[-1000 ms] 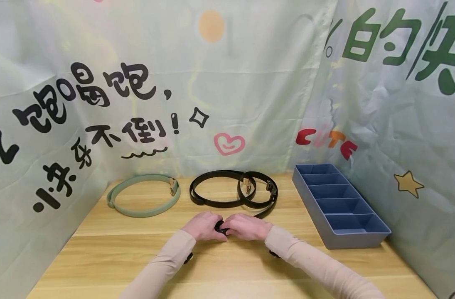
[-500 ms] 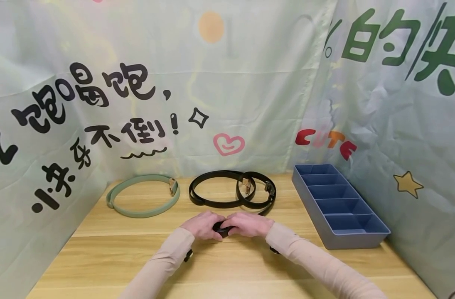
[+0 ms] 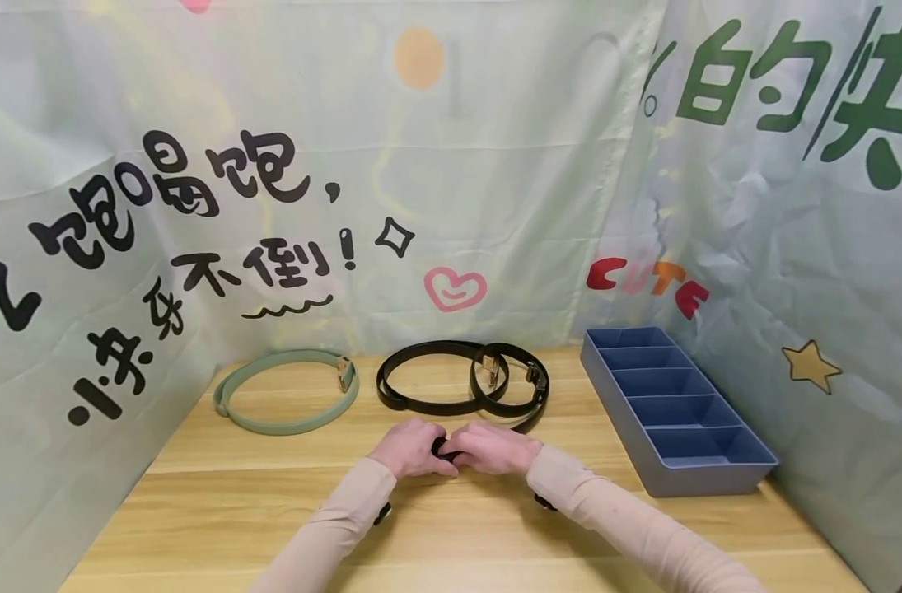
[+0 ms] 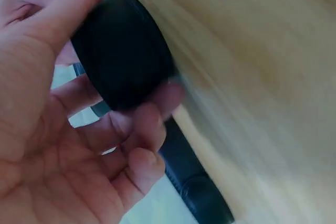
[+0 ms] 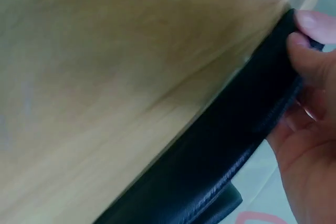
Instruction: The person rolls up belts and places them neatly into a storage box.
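At the middle of the table, my left hand (image 3: 412, 449) grips the rolled end of a black belt (image 4: 126, 51), thumb over the roll and fingers curled beneath. Facing it, my right hand (image 3: 495, 449) pinches the same belt, whose strap (image 5: 210, 135) stretches away along the table in the right wrist view. In the head view the strap (image 3: 526, 423) emerges behind the right hand toward a small black loop with a dark buckle (image 3: 538, 379). Most of the roll is hidden by my fingers in that view.
Overlapping the small loop lies another black belt (image 3: 428, 405) with a gold buckle. A pale green belt (image 3: 287, 427) lies looped at the back left. On the right stands a blue-grey divided box (image 3: 706, 480). Printed cloth (image 3: 510, 206) hangs behind the wooden table (image 3: 451, 535).
The left hand has dipped toward the front, then returned slightly right, its fingers now covering more of the roll. The right hand stays nearly in place. The other belts and the box have not moved.
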### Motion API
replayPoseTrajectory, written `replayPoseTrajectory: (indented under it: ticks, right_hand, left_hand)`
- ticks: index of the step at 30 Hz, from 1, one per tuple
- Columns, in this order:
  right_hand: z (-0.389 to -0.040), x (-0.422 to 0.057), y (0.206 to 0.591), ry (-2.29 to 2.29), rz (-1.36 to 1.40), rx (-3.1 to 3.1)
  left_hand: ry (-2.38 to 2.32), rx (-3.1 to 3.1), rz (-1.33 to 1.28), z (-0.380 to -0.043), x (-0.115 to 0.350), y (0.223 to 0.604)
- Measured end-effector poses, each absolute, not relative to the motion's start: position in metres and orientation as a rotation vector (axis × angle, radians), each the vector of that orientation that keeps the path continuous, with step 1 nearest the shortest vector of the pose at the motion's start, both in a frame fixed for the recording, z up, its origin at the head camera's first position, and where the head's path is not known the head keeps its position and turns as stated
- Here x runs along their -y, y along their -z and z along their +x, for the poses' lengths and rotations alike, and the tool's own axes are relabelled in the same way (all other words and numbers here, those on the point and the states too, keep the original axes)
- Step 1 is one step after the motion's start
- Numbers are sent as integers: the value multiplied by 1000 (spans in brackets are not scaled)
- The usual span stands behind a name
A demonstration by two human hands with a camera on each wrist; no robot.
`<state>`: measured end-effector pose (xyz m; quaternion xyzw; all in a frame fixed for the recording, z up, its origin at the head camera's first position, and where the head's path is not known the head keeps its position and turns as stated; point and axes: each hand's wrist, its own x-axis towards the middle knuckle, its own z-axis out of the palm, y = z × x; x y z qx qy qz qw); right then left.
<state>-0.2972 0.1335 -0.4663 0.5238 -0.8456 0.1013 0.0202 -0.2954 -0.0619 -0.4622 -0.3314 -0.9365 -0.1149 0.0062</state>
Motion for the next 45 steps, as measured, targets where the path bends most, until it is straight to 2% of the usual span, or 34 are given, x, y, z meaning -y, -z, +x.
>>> replayPoseTrajectory:
  ticks: [13,28,36,45]
  right_hand:
    - [-301,-141,463,-354,1649,2583]
    - [-302,-127,460,-276,1563,2624]
    - [-304,-131,464,-346,1591,2624]
    - [-305,-136,466,-414,1615,2649]
  left_hand:
    - [362,2900,-1231,-299,67,457]
    - [300,2965,-979,-297,63,453]
    - [299,2919,-997,-299,64,459]
    - [401,2977,-1130,-302,71,457]
